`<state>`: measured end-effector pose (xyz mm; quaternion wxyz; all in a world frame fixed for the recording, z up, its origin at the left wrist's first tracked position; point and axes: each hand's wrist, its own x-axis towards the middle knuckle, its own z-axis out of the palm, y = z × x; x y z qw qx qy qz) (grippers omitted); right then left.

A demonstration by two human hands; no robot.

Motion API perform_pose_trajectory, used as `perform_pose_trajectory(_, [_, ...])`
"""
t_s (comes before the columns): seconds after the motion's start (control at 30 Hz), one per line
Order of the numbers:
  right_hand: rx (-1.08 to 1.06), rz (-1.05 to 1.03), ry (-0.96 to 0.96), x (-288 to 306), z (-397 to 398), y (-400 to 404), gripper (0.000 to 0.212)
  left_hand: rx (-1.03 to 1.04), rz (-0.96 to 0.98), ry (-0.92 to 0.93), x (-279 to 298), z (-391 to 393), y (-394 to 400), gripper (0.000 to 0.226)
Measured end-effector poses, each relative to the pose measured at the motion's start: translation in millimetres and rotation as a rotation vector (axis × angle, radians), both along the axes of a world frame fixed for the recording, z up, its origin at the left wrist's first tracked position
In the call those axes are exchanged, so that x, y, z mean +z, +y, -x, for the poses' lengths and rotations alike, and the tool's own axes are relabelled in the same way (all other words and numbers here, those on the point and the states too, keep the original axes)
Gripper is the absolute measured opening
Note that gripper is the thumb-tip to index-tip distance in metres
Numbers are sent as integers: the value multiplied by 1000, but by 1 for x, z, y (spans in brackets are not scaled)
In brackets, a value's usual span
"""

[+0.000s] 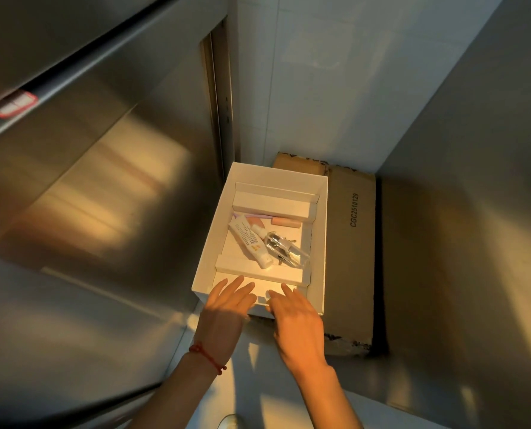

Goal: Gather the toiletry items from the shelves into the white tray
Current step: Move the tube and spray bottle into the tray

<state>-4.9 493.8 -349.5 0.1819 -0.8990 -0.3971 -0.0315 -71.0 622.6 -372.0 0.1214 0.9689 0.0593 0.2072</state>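
Note:
The white tray (319, 230) sits low in the middle of the view, partly on a cardboard box. Inside it lie a white tube (249, 239), a clear small bottle (284, 247), a pink stick (285, 222) and a purple item (259, 216) mostly hidden under the tube. My left hand (227, 308) hovers over the tray's near edge with fingers straight and spread, holding nothing. Beside it, my right hand (295, 317) is also flat over the near edge, empty. Whether the fingers touch the rim I cannot tell.
A brown cardboard box (352, 252) lies under and right of the tray. A large steel surface (87, 181) fills the left side. White wall (335, 88) stands behind, a grey panel (474, 212) on the right. A shoe tip (231, 422) shows at the bottom.

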Motion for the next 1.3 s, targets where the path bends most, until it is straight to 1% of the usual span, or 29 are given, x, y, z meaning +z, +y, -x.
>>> perform_pose_trajectory(0.07, [-1, 13, 4, 1, -1, -2, 40, 6, -12, 27, 1, -1, -2, 46])
perform_pose_trajectory(0.17, [3, 21, 6, 4, -4, -5, 43, 5, 26, 31, 0, -4, -5, 48])
perform_pose_trajectory(0.3, [10, 10, -10, 8, -8, -6, 45, 15, 53, -36, -5, -5, -5, 44])
perform_pose_trajectory(0.37, [13, 12, -23, 10, -8, -7, 46, 1, 32, -43, -2, -4, -6, 46])
perform_pose_trajectory(0.6, [5, 22, -19, 13, -11, -1, 51, -7, -4, 11, 16, -5, 1, 46])
perform_pose_trajectory(0.77, [57, 29, 9, 17, -20, 3, 52, -63, 6, 79, 18, -10, 14, 49])
perform_pose_trajectory(0.87, [109, 7, 29, 22, -24, 5, 48, -110, 9, 132, 23, -10, 24, 50])
perform_pose_trajectory(0.93, [157, 0, 6, 24, -29, 2, 40, -136, 16, 153, 27, -9, 32, 49])
perform_pose_trajectory(1.0, [220, -35, -85, 21, -35, -4, 13, -133, 8, 184, 32, -9, 42, 44])
perform_pose_trajectory(1.07, [227, -30, -78, 22, -45, -8, 50, -110, -62, 162, 37, -12, 53, 26])
perform_pose_trajectory(1.1, [214, -15, -93, 20, -51, -11, 59, -101, -96, 155, 38, -13, 58, 23])
perform_pose_trajectory(1.13, [210, -13, -104, 18, -57, -15, 60, -87, -111, 160, 41, -14, 64, 33])
perform_pose_trajectory(1.17, [207, -15, -91, 18, -61, -17, 55, -81, -124, 160, 41, -14, 70, 43])
perform_pose_trajectory(1.2, [205, -47, -110, 16, -66, -20, 42, -83, -123, 145, 43, -15, 75, 42])
perform_pose_trajectory(1.23, [206, -72, -130, 13, -71, -23, 24, -100, -125, 134, 42, -15, 80, 30])
perform_pose_trajectory(1.27, [201, -81, -134, 12, -76, -25, 23, -107, -125, 142, 43, -14, 84, 19])
perform_pose_trajectory(1.3, [204, -64, -110, 13, -79, -27, 37, -104, -123, 146, 42, -14, 89, 23])
